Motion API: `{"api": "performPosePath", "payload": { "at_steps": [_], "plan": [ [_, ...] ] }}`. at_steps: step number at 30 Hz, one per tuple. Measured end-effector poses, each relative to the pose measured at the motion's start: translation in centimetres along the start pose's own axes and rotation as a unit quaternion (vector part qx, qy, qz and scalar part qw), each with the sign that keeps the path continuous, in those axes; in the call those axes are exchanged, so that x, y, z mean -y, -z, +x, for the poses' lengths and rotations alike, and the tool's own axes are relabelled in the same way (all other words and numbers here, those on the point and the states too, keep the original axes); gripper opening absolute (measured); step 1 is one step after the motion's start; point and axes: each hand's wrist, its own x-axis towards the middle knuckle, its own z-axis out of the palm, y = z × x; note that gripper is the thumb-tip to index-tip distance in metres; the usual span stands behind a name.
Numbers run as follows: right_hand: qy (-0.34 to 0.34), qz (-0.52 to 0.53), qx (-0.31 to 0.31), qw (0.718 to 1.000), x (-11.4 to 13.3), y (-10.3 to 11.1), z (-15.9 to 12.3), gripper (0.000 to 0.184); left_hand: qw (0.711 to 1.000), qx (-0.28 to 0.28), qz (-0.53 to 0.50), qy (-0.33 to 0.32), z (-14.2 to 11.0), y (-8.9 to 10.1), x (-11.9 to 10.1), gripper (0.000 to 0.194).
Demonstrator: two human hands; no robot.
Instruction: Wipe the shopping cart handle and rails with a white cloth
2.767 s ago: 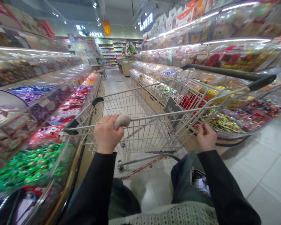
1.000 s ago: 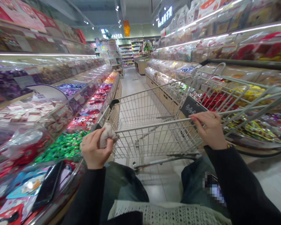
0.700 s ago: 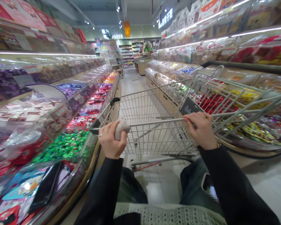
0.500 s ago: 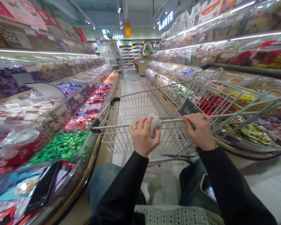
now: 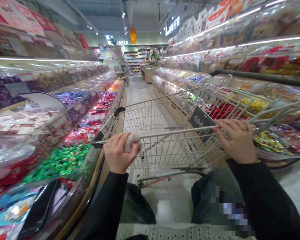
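Head view: shopping cart point(image 5: 162, 115) running close beside the candy bins point(image 5: 61, 163)

Both hands rest on the cart handle point(image 5: 170, 132), the bar across the near end of the wire basket. The left hand point(image 5: 118, 154) is curled shut near the bar's left end, with a soft grey wad of cloth point(image 5: 133, 141) squeezed in the fist and bulging out above the fingers, so bar and cloth share one grip. The right hand point(image 5: 235, 141) is hooked over the bar's right end, its fingers slightly spread and a ring on one of them.

The tightest spot looks like the handle's black left corner point(image 5: 96, 144), just beside the clear curved lid of the left-hand bins. A small sideways drift could knock that corner into the plastic. A flat black object, probably a phone point(image 5: 38, 208), lies on a lid nearby, and a knock could send it sliding off towards the floor tiles point(image 5: 170, 208). The cloth is a second risk: shared with the bar in one fist, it could slip out if that grip loosens and land in the basket or on the tiles.
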Motion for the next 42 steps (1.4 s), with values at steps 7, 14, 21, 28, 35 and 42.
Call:
{"api": "performPosePath", "payload": {
  "at_steps": [7,14,21,28,35,42],
  "plan": [
    [-0.032,0.009,-0.061,0.998,-3.2,0.3,-0.8,0.027,0.996,-0.048,-0.009,0.071,0.9,0.2,4.2,0.024],
    [0.02,0.022,-0.09,0.996,-3.7,0.5,0.1,0.018,0.995,-0.062,-0.081,0.0,0.7,-2.0,-5.6,0.032],
    [0.027,0.039,-0.105,0.993,-3.9,0.5,0.2,0.018,0.987,-0.018,-0.124,-0.097,0.9,-4.6,-16.9,0.042],
    [0.027,0.076,-0.073,0.994,-4.4,1.0,0.0,0.045,0.972,0.051,-0.1,-0.207,2.4,-6.4,-26.3,0.041],
    [0.0,0.095,-0.112,0.989,-4.3,1.0,0.0,0.038,0.965,0.043,-0.085,-0.244,2.5,-7.1,-31.0,0.037],
    [0.002,0.089,-0.114,0.99,-4.1,1.0,0.3,0.026,0.949,-0.077,-0.112,-0.284,0.0,-8.1,-25.0,0.038]
  ]
}}
